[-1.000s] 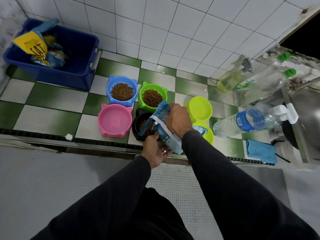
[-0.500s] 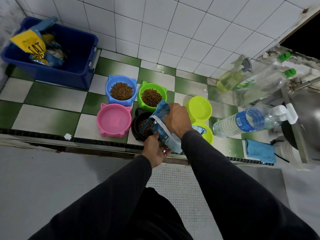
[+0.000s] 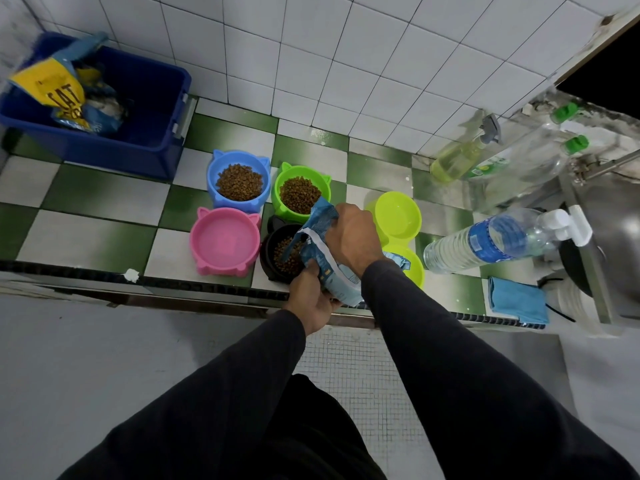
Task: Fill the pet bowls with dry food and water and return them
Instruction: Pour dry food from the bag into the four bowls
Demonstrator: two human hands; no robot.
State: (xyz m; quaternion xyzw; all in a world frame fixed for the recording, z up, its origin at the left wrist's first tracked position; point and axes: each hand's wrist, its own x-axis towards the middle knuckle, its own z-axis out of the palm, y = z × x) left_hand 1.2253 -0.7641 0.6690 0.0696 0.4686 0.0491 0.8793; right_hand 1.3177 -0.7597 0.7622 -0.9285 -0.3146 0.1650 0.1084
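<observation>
Head view shows little change over the last 1 second: we keep the blue food pouch (image 3: 323, 251) tilted over the black bowl (image 3: 282, 252), both hands hold their places, and the layer of kibble in that bowl looks about the same, so we judge the pour to be slow or near its end. For the task, this is bowl 3 to receive dry food; the blue bowl (image 3: 239, 180) and the green bowl (image 3: 301, 192) behind it already hold kibble, while the pink bowl (image 3: 225, 240) and the 2 yellow-green bowls (image 3: 398, 214) on the checkered tabletop (image 3: 100, 209) hold no kibble, and we cannot tell whether they hold water. Our right hand (image 3: 353, 235) reaches in from above, knuckles up, its fingers curled round the upper part of the pouch. Our left hand (image 3: 310, 299) sits lower, at the near edge of the tabletop, its fingers wrapped on the pouch's lower end to steer the open mouth into the bowl. A water bottle (image 3: 485, 242) lies on its side to the right, near the sink, not yet in use.
</observation>
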